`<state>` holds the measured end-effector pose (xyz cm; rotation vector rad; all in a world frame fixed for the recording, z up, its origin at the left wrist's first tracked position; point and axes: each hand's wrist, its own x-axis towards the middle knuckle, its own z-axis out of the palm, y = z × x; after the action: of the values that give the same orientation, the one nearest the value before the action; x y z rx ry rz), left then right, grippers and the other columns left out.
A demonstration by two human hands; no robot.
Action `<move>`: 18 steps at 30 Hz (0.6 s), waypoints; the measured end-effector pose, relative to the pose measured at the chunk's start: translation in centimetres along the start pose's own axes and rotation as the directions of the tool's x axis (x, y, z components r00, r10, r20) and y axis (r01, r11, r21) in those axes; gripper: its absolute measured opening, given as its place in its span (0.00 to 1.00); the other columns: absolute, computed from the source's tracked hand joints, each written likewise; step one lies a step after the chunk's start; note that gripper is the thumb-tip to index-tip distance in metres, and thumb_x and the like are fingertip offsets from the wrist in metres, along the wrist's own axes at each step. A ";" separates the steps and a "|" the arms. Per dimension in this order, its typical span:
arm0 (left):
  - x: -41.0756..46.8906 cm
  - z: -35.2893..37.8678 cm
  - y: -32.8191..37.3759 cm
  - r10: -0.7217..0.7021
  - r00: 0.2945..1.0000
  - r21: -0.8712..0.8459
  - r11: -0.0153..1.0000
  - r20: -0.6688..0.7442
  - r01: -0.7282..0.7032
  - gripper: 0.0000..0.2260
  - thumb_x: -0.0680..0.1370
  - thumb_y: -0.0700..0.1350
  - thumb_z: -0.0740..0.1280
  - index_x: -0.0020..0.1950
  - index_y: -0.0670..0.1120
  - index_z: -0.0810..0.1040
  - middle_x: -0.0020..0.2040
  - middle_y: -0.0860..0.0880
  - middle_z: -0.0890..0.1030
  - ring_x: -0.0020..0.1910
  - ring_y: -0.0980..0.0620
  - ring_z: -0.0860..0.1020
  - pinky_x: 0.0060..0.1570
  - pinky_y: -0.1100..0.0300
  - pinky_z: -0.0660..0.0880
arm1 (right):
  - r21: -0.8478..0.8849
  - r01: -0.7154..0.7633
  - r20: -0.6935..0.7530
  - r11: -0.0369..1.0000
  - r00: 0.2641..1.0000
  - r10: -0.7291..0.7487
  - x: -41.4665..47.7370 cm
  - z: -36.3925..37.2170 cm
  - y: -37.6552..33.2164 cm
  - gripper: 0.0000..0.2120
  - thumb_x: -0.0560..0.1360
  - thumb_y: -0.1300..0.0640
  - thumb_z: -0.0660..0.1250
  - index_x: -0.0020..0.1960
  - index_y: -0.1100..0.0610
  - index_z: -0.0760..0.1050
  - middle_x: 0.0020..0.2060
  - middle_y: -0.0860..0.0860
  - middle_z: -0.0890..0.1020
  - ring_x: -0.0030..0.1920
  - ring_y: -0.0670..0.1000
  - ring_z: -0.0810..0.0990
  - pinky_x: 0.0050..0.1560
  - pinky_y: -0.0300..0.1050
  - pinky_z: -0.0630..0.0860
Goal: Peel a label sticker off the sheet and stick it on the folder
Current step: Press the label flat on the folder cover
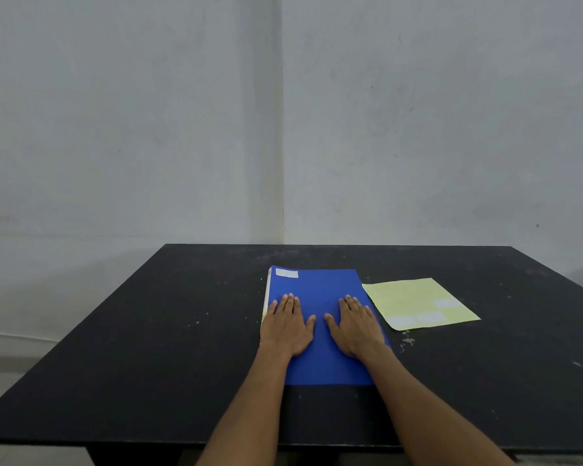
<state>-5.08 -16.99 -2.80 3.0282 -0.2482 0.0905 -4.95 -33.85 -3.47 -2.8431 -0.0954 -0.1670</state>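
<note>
with a white rectangular label (286, 273) already sitting on the far left corner of the flat blue folder (320, 290), sticking looks done; left hand (288, 326) and right hand (355, 326) lie flat, open, empty on it, the pale yellow sticker sheet (408, 294) just beside on the black desk (148, 348).

Blue folder (320, 290) flat, white label (286, 273), yellowish sheet (414, 297)

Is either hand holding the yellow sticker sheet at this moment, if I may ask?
No, the left hand and right hand lie flat on the blue folder, while the sticker sheet lies untouched beside it.
</note>
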 end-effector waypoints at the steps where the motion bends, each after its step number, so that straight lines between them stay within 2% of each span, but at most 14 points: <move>1: 0.0 0.0 -0.2 0.002 1.000 0.001 1.000 -0.003 -0.002 0.32 0.83 0.60 0.44 0.81 0.40 0.47 0.82 0.44 0.50 0.81 0.49 0.47 0.79 0.50 0.43 | 0.000 -0.002 -0.002 1.000 1.000 0.002 0.0 0.0 -0.2 0.34 0.81 0.39 0.50 0.79 0.60 0.52 0.79 0.56 0.56 0.79 0.54 0.52 0.78 0.53 0.49; 7: 0.0 -0.2 -2.9 0.013 0.999 -0.010 1.000 -0.031 -0.013 0.33 0.83 0.60 0.46 0.81 0.40 0.49 0.82 0.45 0.52 0.81 0.49 0.49 0.79 0.51 0.44 | 0.012 -0.010 0.010 1.000 1.000 0.010 0.1 0.5 -2.8 0.35 0.81 0.39 0.49 0.79 0.60 0.51 0.79 0.56 0.54 0.79 0.54 0.51 0.79 0.53 0.49; 18: -1.2 -1.1 -12.2 0.003 1.000 -0.009 1.000 -0.031 -0.003 0.33 0.83 0.61 0.46 0.81 0.42 0.49 0.82 0.46 0.52 0.81 0.51 0.49 0.79 0.53 0.45 | 0.023 -0.011 0.025 1.000 1.000 0.011 0.4 2.8 -11.9 0.35 0.81 0.40 0.49 0.79 0.62 0.50 0.79 0.56 0.54 0.79 0.54 0.50 0.79 0.52 0.48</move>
<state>-4.29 -4.69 -3.01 3.0153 -0.2504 0.1355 -5.21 -21.64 -2.67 -2.8224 -0.0863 -0.1277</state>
